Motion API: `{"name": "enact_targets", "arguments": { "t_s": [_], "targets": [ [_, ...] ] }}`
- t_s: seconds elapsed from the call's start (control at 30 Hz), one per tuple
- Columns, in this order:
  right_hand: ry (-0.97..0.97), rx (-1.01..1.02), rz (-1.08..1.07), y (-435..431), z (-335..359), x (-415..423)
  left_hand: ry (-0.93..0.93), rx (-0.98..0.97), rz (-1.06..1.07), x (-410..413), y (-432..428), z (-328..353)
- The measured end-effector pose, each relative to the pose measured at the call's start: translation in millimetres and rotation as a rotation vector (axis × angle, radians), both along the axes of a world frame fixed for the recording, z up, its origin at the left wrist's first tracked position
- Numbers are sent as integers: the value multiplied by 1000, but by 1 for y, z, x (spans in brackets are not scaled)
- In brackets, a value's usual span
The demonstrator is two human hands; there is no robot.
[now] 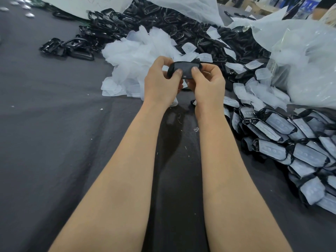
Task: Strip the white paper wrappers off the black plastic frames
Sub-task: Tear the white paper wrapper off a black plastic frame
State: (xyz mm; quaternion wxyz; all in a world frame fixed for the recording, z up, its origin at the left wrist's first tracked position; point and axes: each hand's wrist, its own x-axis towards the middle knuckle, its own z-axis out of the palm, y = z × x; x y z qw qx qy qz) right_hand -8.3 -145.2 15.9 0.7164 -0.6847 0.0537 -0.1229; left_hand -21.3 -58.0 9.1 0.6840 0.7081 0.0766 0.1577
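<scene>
Black frame (184, 70), apparently already bare, sits pinched between my left hand (161, 82) and right hand (207, 84) above the desk (54, 124); discarded wrappers (134, 51) and stripped frames (145, 17) heap beyond, yet I judge many wrapped frames (291, 142) remain at my right.

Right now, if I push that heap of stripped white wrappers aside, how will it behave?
The wrapper heap looks thin and crumpled, so it is probably very light and floppy. Loose pieces lie scattered around its edges, so it would likely spread on the dark cloth rather than move as one.
</scene>
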Motion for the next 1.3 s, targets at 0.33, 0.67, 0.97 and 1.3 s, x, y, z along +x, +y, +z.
{"name": "enact_targets", "arguments": {
  "t_s": [0.33,0.67,0.97,1.3],
  "targets": [
    [25,-68,-32,-2,-5,1,14,2,0,-2,-1,-1],
    [4,-197,10,-3,-7,0,-6,18,29,-4,2,-1],
    [81,16,-37,0,-8,0,32,-12,20,-6,1,-6],
    [87,61,-43,-4,-6,1,-1,54,18,-2,-3,-8]
  ]
}}
